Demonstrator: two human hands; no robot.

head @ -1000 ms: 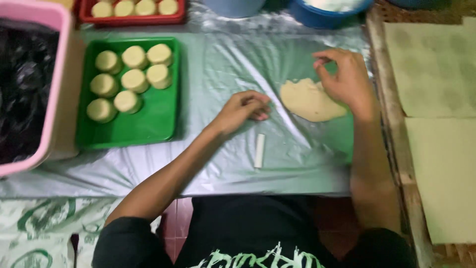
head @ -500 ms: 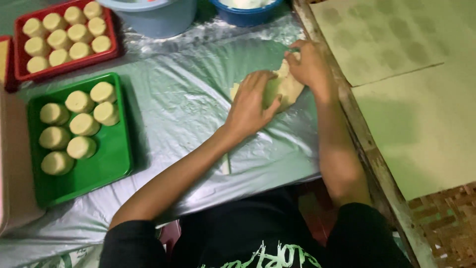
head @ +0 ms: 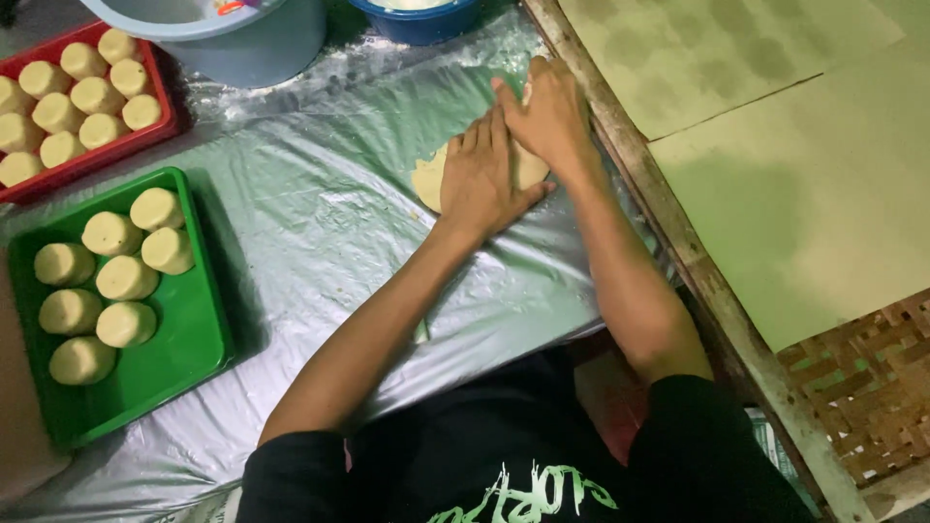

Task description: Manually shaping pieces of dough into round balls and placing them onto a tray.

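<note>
A flat pale piece of dough (head: 427, 180) lies on the plastic-covered table (head: 320, 223), mostly hidden under my hands. My left hand (head: 484, 179) rests palm down on it, fingers together and stretched out. My right hand (head: 552, 116) lies flat on the dough's far right part, touching the left hand's fingertips. Neither hand grips anything. A small white stick (head: 422, 332) peeks out from under my left forearm.
A green tray (head: 184, 358) with several dough lumps sits at left. A red tray (head: 107, 145) of similar lumps lies behind it. A pale blue tub (head: 242, 44) and a blue bowl (head: 421, 21) stand at the back. A wooden frame (head: 668, 232) borders the table's right side.
My left hand moved from the table beside the white stick onto the dough. Both hands now lie flat on it. The view has shifted to the right.
</note>
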